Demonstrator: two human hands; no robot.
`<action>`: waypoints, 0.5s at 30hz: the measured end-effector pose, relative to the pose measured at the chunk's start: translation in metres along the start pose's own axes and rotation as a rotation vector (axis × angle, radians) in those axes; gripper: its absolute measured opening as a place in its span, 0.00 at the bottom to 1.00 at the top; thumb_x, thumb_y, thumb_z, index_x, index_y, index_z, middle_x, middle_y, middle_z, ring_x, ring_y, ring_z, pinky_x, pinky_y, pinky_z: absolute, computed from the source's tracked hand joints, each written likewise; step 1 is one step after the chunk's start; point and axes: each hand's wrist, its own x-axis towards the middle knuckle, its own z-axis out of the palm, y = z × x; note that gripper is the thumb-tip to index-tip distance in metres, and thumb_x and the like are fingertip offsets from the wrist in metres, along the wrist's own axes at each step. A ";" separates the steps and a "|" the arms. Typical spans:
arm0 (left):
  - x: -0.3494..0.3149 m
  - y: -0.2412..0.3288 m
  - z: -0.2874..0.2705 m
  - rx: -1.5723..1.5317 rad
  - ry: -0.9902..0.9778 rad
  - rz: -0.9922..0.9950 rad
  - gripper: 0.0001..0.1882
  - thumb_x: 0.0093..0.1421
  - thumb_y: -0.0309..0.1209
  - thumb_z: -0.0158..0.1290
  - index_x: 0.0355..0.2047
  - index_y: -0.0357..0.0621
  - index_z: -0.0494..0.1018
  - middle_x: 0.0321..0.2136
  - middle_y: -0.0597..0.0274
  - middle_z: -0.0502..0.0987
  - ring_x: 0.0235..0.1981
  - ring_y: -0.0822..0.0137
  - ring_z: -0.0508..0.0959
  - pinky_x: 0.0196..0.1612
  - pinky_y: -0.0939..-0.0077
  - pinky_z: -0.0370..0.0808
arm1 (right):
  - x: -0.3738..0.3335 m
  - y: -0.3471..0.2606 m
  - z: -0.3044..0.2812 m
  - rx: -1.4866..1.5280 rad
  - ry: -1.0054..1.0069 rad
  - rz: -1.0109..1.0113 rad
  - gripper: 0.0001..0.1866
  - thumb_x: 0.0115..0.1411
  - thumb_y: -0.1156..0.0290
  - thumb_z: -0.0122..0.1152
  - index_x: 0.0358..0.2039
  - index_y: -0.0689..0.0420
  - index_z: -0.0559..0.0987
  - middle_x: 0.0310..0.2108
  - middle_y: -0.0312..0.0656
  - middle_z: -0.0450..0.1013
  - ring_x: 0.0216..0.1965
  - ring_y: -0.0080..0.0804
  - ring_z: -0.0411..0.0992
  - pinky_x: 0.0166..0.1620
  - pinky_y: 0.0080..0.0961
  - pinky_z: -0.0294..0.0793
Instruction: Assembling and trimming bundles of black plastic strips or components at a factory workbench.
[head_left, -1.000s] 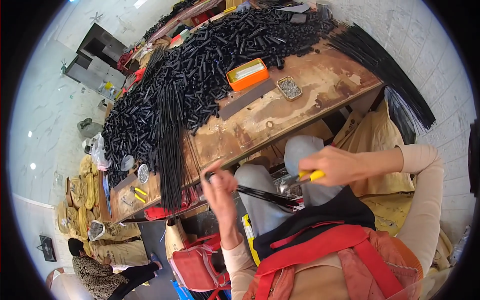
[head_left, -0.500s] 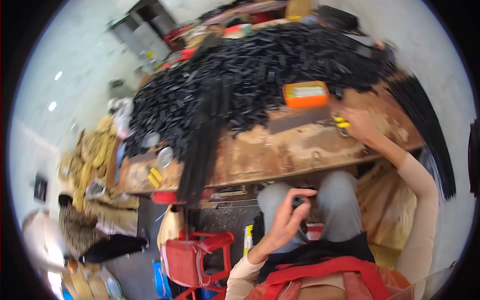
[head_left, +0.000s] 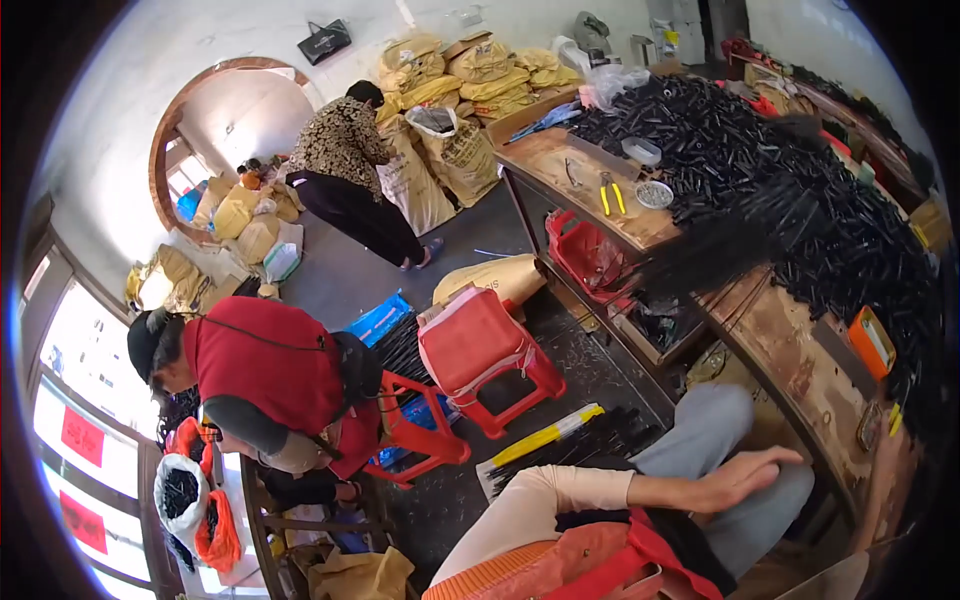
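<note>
My left hand [head_left: 735,480] lies over my lap near the knee, fingers mostly curled and the index finger stretched out. Its palm side is hidden, so what it holds does not show. At the right edge, my right hand [head_left: 890,455] is on the workbench [head_left: 800,360], gripping yellow-handled pliers [head_left: 895,419] whose metal end points toward a grey strip [head_left: 843,352]. Beyond them stands an orange box [head_left: 872,342]. A wide heap of short black pieces [head_left: 760,130] covers the bench's far side. A bundle of long black strips [head_left: 715,250] overhangs its front edge.
Other yellow-handled pliers [head_left: 612,194] lie by a round dish [head_left: 655,194] on the bench. Red stools [head_left: 475,345] stand on the floor to the left. One person [head_left: 265,350] sits bent over, another [head_left: 340,160] stoops by stacked sacks [head_left: 460,160].
My view has swung left, bringing two people and the sacks into clear sight. My left hand, which held a black tube-like piece, has turned and lowered. My right hand stays at the pliers.
</note>
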 end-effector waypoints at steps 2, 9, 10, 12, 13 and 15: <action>-0.005 0.000 -0.004 -0.010 0.043 -0.238 0.23 0.69 0.41 0.37 0.56 0.38 0.65 0.49 0.54 0.71 0.42 0.64 0.73 0.48 0.70 0.69 | -0.028 -0.014 -0.019 0.244 -0.252 0.138 0.20 0.63 0.53 0.57 0.45 0.57 0.76 0.25 0.31 0.73 0.22 0.18 0.67 0.26 0.18 0.66; -0.009 -0.009 -0.036 -0.133 0.220 -0.225 0.26 0.70 0.47 0.37 0.55 0.38 0.67 0.21 0.72 0.64 0.24 0.79 0.63 0.29 0.84 0.62 | -0.176 -0.246 0.025 0.786 -0.537 0.136 0.10 0.58 0.67 0.63 0.37 0.57 0.76 0.26 0.30 0.70 0.27 0.16 0.67 0.31 0.16 0.65; -0.009 -0.003 -0.039 -0.136 0.155 -0.226 0.27 0.71 0.46 0.35 0.57 0.36 0.66 0.23 0.70 0.64 0.24 0.78 0.63 0.29 0.83 0.62 | -0.183 -0.249 0.025 0.854 -0.585 0.091 0.09 0.59 0.69 0.62 0.36 0.60 0.76 0.26 0.33 0.71 0.27 0.18 0.68 0.31 0.16 0.66; -0.004 -0.009 -0.029 -0.149 0.155 -0.186 0.27 0.71 0.46 0.34 0.57 0.36 0.65 0.24 0.69 0.64 0.25 0.77 0.63 0.29 0.83 0.61 | -0.194 -0.250 0.018 0.905 -0.567 0.096 0.08 0.59 0.72 0.61 0.37 0.62 0.76 0.28 0.36 0.73 0.29 0.20 0.71 0.33 0.17 0.69; -0.001 -0.010 -0.023 -0.183 0.124 -0.208 0.27 0.71 0.46 0.35 0.57 0.35 0.65 0.23 0.69 0.64 0.25 0.77 0.63 0.29 0.83 0.61 | -0.203 -0.244 0.009 0.894 -0.528 0.127 0.08 0.59 0.72 0.61 0.37 0.62 0.76 0.28 0.36 0.73 0.29 0.20 0.71 0.33 0.17 0.69; 0.006 -0.006 -0.019 -0.226 0.050 -0.208 0.29 0.71 0.48 0.34 0.57 0.34 0.65 0.24 0.69 0.65 0.25 0.77 0.64 0.30 0.83 0.61 | -0.211 -0.244 0.001 0.909 -0.487 0.104 0.08 0.59 0.75 0.62 0.37 0.63 0.76 0.31 0.38 0.74 0.33 0.23 0.74 0.36 0.19 0.71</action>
